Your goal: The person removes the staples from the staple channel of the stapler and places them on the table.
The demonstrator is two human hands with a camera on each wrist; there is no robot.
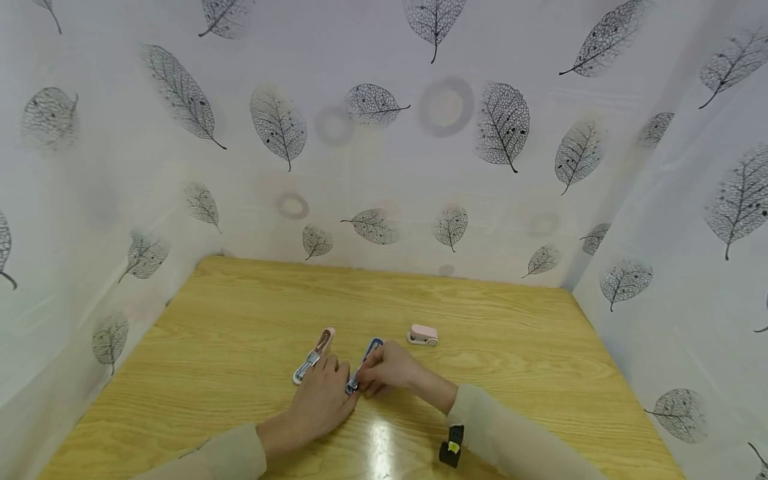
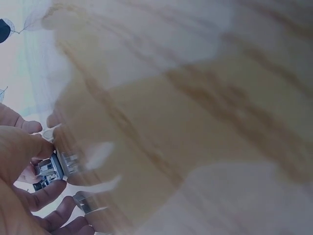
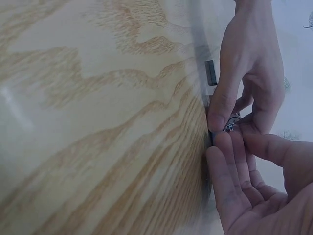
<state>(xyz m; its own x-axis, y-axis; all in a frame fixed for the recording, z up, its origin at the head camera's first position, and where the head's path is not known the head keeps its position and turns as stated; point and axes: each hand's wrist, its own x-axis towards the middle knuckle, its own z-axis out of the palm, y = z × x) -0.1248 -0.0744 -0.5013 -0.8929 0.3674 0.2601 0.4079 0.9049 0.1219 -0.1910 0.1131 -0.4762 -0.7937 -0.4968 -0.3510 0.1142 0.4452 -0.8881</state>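
Observation:
A blue stapler (image 1: 375, 343), swung open with a silvery metal channel, lies slantwise between both hands on the wooden table. My left hand (image 1: 322, 399) grips its near end; in the left wrist view the thumb and a finger stand on either side of its metal end (image 2: 51, 169). From the right, my right hand (image 1: 390, 369) pinches at the same stapler with bent fingers, its fingertips meeting by the metal part in the right wrist view. Whether those fingertips hold a small loose piece, I cannot tell. A pink and white stapler (image 1: 325, 340), opened out flat, lies beside my left hand, partly covered by it.
A small closed pink stapler (image 1: 423, 335) sits beyond my right hand. The wood-grain table (image 1: 510, 333) ends at a white curtain (image 1: 384, 180) with a leaf print at the back and sides. A black strap with a yellow piece (image 1: 453, 447) hangs at the right sleeve.

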